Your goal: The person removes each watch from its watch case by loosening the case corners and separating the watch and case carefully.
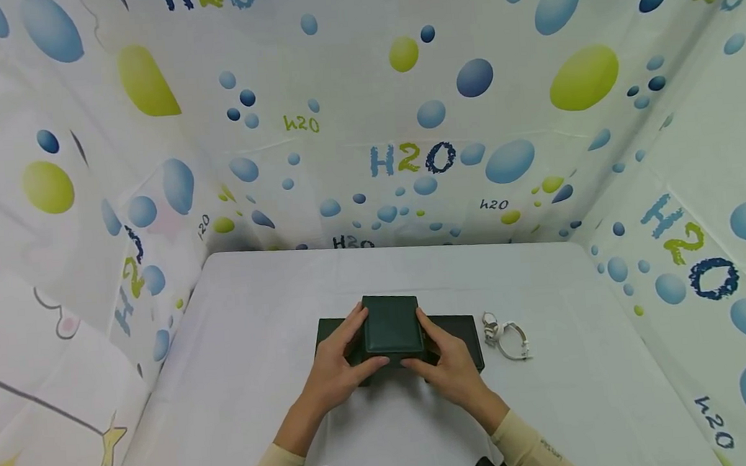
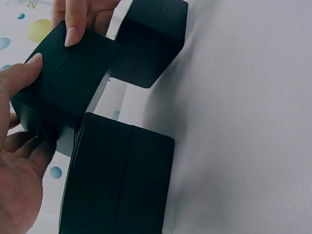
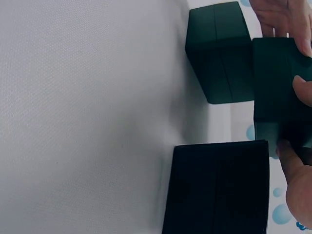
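Observation:
Both hands hold a dark green box [image 1: 392,324] from its two sides, the left hand [image 1: 332,371] at its left and the right hand [image 1: 454,368] at its right. Thumbs press its near face while the other fingers lie along the sides. Beneath it two similar boxes stand apart on the table, a left box [image 2: 122,175] and a darker right box [image 3: 219,190]. The held box spans the gap between them, its underside close over their tops. In the head view the hands partly cover the lower boxes.
Right of the boxes, a silver wristwatch [image 1: 490,328] and a silver band-like ring [image 1: 516,344] lie on the white table [image 1: 254,292]. Patterned curtains [image 1: 340,134] enclose the back and sides.

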{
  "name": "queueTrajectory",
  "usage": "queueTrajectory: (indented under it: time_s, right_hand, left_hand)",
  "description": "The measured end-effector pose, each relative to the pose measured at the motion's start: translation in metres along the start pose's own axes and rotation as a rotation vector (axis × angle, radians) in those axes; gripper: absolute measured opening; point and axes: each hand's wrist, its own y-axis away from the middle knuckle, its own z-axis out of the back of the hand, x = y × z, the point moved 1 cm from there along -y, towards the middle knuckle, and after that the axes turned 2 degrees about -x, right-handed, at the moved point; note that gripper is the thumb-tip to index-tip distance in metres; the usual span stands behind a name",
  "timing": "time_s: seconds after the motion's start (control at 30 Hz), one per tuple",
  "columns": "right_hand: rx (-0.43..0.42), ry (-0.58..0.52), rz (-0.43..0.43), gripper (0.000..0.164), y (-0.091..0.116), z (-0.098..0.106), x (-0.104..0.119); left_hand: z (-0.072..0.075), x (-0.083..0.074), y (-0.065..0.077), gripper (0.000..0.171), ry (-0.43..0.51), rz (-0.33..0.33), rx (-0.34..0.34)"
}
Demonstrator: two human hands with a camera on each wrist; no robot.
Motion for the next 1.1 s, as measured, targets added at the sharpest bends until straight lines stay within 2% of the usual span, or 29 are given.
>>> queueTrajectory:
  time_s: [0.1,0.3,0.4,0.63,0.77,0.93,1.1]
  right_hand:
    - [-0.003,0.009,0.003,0.090,0.000,0.001,0.000]
    - [-0.004,0.077,-0.022,0.090,0.001,0.006,0.002]
    - [-0.007,0.115,-0.021,0.090,0.001,0.008,0.002]
    - [-0.020,0.174,-0.011,0.090,0.001,0.014,0.004]
    - [-0.020,0.184,-0.019,0.090,0.002,0.016,0.004]
    - [-0.016,0.196,-0.027,0.089,0.004,0.017,0.003]
    - [-0.027,0.214,-0.031,0.089,0.005,0.018,0.002]
  left_hand:
    - [0.000,-0.005,-0.001,0.084,-0.008,-0.019,-0.009]
    - [0.004,-0.030,-0.003,0.080,0.027,-0.043,-0.009]
    - [0.004,-0.032,-0.004,0.081,0.014,-0.057,-0.004]
    - [0.001,-0.037,-0.006,0.081,-0.001,-0.028,0.005]
    - [-0.005,-0.025,-0.006,0.082,0.016,-0.049,0.005]
    - [-0.011,-0.006,-0.006,0.085,0.009,-0.031,0.020]
    - [-0.014,0.000,-0.005,0.084,0.032,-0.021,0.032]
